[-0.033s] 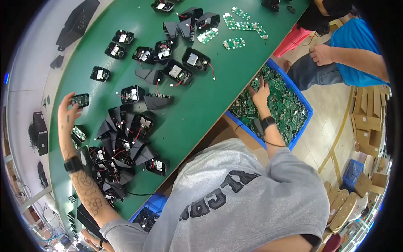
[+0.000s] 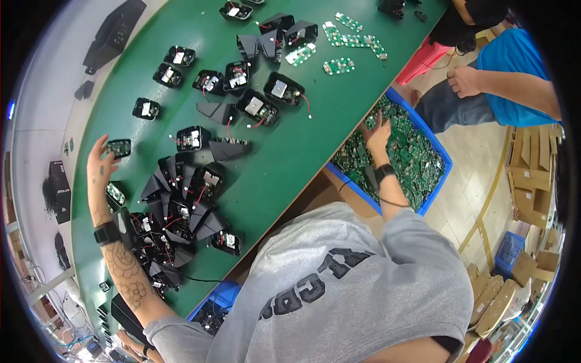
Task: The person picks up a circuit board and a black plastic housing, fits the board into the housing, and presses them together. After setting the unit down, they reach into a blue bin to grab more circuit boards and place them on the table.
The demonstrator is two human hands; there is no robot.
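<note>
On the left side of the green table, my left hand point(image 2: 100, 161) has its fingers on the left edge of a small black housing point(image 2: 119, 148) with parts inside, gripping it. The hand's palm side is partly hidden. My right hand point(image 2: 379, 138) reaches into a blue bin point(image 2: 446, 172) heaped with green circuit boards point(image 2: 414, 151). Its fingers are spread and rest on the boards, with no board visibly held. Beside my left wrist lies another black housing with a green board point(image 2: 115, 193) in it.
Many black housings with red wires point(image 2: 257, 107) and black wedge-shaped covers point(image 2: 213, 113) are spread over the table point(image 2: 284, 157). Several loose green boards point(image 2: 338, 65) lie at the far end. Another person's hand point(image 2: 465, 81) is beyond the bin. Cardboard boxes point(image 2: 529, 160) stand at right.
The whole view has shifted slightly. The housing at my left hand has moved a little right and nearer. My right hand's fingers have spread over the boards.
</note>
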